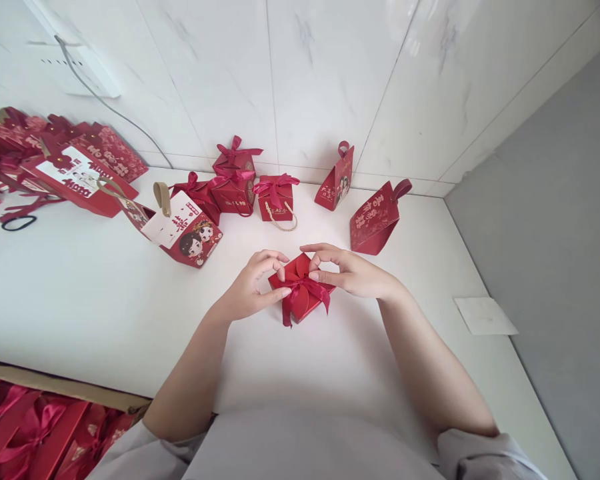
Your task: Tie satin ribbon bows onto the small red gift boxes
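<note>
A red gift box (300, 312) with folded petal flaps sits on the white table in front of me. A dark pink ribbon (322, 293) is tied in a bow across its top, with tails hanging over the near sides. My left hand (260, 283) is at the bow's left side, thumb and forefinger pinched on the ribbon. On the right side, my right hand (347, 270) pinches the ribbon between thumb and fingers. The fingertips partly cover the bow's loops.
Behind stand several ribboned red boxes (276, 207) and two triangular red boxes (375, 219). A printed handled box (187, 233) is at left, near piled red packages (80, 170) and scissors (19, 223). A carton (65, 393) of ribboned boxes is lower left; white paper (485, 316) lies right.
</note>
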`<action>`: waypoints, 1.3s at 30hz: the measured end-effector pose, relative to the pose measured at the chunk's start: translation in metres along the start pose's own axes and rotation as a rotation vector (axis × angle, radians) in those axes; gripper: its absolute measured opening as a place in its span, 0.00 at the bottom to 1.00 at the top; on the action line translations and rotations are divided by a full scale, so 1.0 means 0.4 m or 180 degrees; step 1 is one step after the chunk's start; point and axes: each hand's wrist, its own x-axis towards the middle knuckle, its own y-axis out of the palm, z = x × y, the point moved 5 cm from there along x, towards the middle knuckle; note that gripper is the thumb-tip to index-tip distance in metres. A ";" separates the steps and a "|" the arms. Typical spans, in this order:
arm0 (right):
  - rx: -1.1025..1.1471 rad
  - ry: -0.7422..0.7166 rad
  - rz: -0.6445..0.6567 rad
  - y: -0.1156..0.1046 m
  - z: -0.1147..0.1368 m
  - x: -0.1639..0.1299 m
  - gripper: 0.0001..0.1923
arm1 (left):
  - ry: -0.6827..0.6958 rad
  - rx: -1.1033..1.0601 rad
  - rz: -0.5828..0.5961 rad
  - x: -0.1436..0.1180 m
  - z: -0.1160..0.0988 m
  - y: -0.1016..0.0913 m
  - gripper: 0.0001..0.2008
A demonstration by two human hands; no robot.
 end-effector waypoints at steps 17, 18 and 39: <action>0.0087 0.0113 0.0261 0.007 -0.010 0.002 0.16 | 0.0049 -0.0118 0.0230 0.007 -0.001 -0.002 0.13; 0.0081 0.0111 0.0246 0.007 -0.009 0.002 0.16 | 0.0042 -0.0106 0.0207 0.007 -0.002 -0.001 0.13; 0.0008 0.0106 0.0210 0.007 -0.012 0.005 0.15 | -0.0007 0.0144 -0.0013 -0.003 -0.011 -0.004 0.08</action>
